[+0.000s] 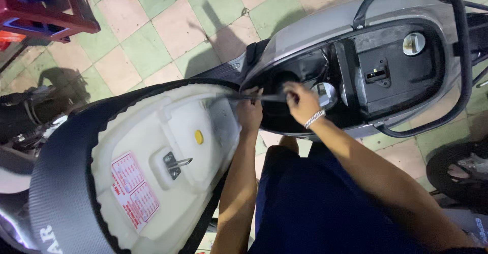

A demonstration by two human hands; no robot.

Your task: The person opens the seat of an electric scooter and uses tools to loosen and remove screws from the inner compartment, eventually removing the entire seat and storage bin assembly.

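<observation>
A grey scooter stands with its seat flipped up, the white underside facing me. My left hand rests at the seat hinge by the edge of the open black under-seat compartment. My right hand, with a silver bracelet on the wrist, is closed around a long thin dark tool that points left toward the hinge. The left fingers touch the same tool near its tip. The tool's tip is hidden behind the left hand.
A black grab rail loops around the scooter's rear. A red stool stands at the top left on a pink and green tiled floor. Another vehicle's wheel is at the right, more machine parts at the left.
</observation>
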